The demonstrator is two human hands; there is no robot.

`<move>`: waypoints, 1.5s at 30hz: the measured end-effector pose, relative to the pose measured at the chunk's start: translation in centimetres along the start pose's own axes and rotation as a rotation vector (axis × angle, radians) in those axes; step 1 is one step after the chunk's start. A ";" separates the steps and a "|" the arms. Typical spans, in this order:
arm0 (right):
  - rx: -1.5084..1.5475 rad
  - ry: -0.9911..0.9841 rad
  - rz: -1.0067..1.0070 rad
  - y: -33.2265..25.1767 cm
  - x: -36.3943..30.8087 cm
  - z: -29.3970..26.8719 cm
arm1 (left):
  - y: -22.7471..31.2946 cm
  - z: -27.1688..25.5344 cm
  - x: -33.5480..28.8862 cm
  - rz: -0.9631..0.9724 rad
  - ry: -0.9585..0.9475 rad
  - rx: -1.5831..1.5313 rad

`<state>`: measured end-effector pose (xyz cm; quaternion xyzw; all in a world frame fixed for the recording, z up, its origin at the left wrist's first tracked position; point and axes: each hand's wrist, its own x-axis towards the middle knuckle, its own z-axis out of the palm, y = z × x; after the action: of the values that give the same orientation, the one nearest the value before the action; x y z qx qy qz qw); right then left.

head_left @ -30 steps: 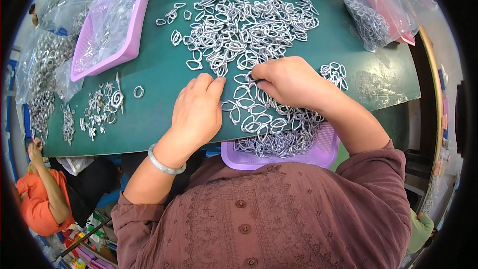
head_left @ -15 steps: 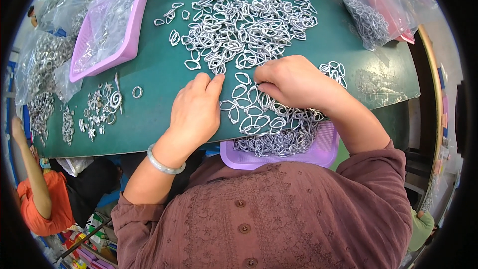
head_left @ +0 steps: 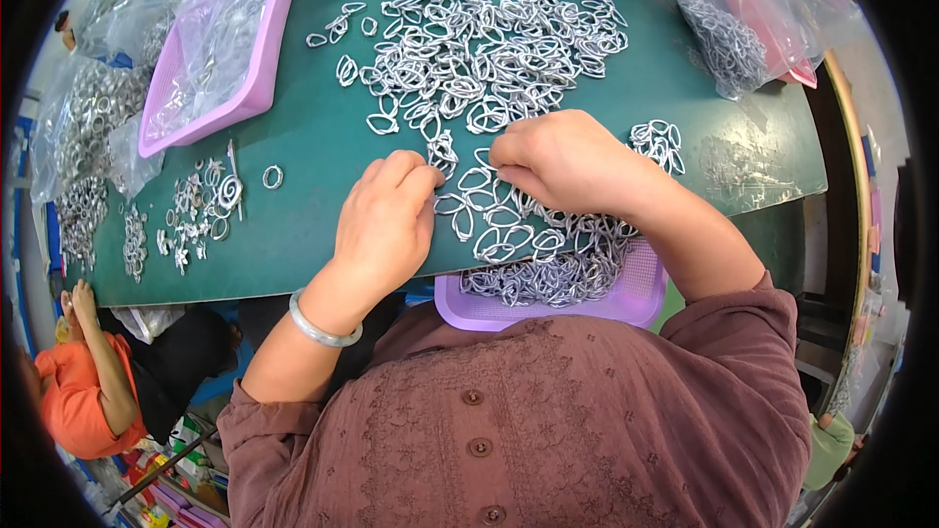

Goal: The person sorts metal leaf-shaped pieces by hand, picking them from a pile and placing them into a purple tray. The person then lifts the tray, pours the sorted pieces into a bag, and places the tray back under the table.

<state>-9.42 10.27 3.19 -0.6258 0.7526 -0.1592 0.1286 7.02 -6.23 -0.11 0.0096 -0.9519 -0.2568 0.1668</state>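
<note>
- The person in orange (head_left: 83, 391) at lower left has been lowering an arm since earlier.
- The left hand (head_left: 383, 225) is lying flat with fingers loosely curled, holding nothing.
- The right hand (head_left: 558, 161) is pinching metal rings (head_left: 489, 225) at centre frame on the green table (head_left: 303, 235).

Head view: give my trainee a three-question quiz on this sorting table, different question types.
1. True or false: both hands rest among the metal rings on the green table.
2. Where is the tray that holds rings? A) far left B) at the near table edge, below the hands C) on the floor
3. What does the left hand wear at its wrist?

Key: 1 true; 2 B, the purple tray; 3 a pale bangle.
</note>
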 end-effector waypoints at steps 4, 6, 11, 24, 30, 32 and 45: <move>0.019 0.062 0.027 -0.7 1.1 0.8 | -0.3 0.2 -0.1 0.016 0.039 -0.043; 0.020 0.090 0.025 -0.8 1.7 1.7 | -0.2 0.3 -0.1 0.021 0.040 -0.046; 0.014 0.160 0.007 -1.2 2.6 2.6 | -0.4 0.5 -0.4 0.042 0.055 -0.043; 0.019 0.235 0.087 0.2 2.3 2.0 | -0.5 0.6 -0.9 0.094 0.087 -0.065; 0.062 0.182 0.090 0.1 2.1 1.6 | 0.2 0.5 -0.5 0.031 0.048 -0.006; 0.074 0.171 0.092 0.1 2.0 1.5 | 0.4 0.5 -0.3 0.018 0.006 0.037; 0.083 -0.116 -0.075 0.2 0.9 -0.9 | 0.1 0.0 0.0 -0.018 0.045 0.045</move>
<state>-10.12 9.45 3.92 -0.6560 0.7126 -0.1583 0.1917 7.05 -6.18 -0.04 0.0277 -0.9534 -0.2363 0.1856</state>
